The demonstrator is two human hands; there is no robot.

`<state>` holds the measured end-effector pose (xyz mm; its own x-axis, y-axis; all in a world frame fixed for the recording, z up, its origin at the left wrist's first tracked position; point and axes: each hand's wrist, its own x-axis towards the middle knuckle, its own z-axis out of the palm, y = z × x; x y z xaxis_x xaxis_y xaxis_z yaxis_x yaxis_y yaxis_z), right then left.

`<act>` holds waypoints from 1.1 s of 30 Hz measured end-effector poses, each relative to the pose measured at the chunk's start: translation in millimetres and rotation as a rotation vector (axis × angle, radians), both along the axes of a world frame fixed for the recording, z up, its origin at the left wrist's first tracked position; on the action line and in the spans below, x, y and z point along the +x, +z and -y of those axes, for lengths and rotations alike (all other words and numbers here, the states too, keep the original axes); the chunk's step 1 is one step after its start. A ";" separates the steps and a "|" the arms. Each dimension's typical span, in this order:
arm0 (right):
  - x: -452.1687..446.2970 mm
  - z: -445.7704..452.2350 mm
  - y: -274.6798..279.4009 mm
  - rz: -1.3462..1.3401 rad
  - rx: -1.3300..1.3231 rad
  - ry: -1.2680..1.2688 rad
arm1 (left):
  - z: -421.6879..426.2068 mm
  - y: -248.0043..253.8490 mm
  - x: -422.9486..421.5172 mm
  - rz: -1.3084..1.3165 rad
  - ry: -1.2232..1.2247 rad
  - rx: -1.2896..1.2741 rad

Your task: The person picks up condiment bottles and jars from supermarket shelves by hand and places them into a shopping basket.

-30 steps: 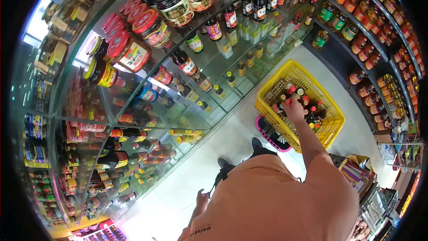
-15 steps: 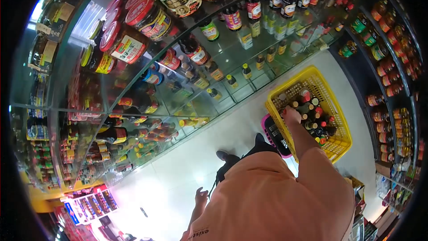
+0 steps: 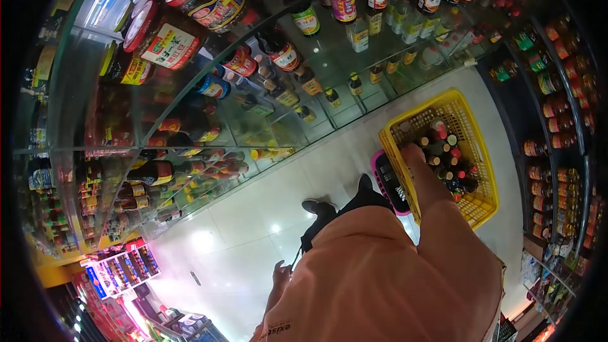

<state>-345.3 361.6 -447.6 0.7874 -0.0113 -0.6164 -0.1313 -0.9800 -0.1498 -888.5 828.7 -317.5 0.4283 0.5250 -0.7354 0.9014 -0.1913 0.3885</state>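
My right hand [image 3: 413,154] is over the left inner side of a yellow plastic basket [image 3: 487,177], beside the bottles in it. Its fingers point down and are too hidden to show whether they hold anything. Several dark bottles [image 3: 451,159] with red, pale and dark caps stand upright in the basket, mostly to the right of this hand. My left hand [image 3: 281,272] hangs low by my side with its fingers slightly curled and apart, close to a thin dark cord. It holds nothing visible.
Glass shelves [image 3: 247,145] with jars and bottles fill the left and top. A black and pink basket [image 3: 387,180] lies against the yellow one's left side. Dark shelves of bottles [image 3: 560,123] curve along the right. A lit display [image 3: 123,270] is at the lower left.
My right hand has moved from among the bottles to the basket's left side. The view has shifted, so the basket appears further right. My left hand still hangs low.
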 end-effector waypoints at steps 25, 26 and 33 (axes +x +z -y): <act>-67.4 -100.0 -6.2 0.709 0.120 0.983 | -64.6 -16.0 20.3 0.049 0.121 -0.095; -80.9 -123.5 20.1 0.248 0.370 0.661 | -73.0 -19.5 11.3 0.058 0.140 -0.090; -159.9 -209.1 10.3 -0.362 0.521 0.438 | -123.4 -48.2 -108.2 0.113 0.415 -0.086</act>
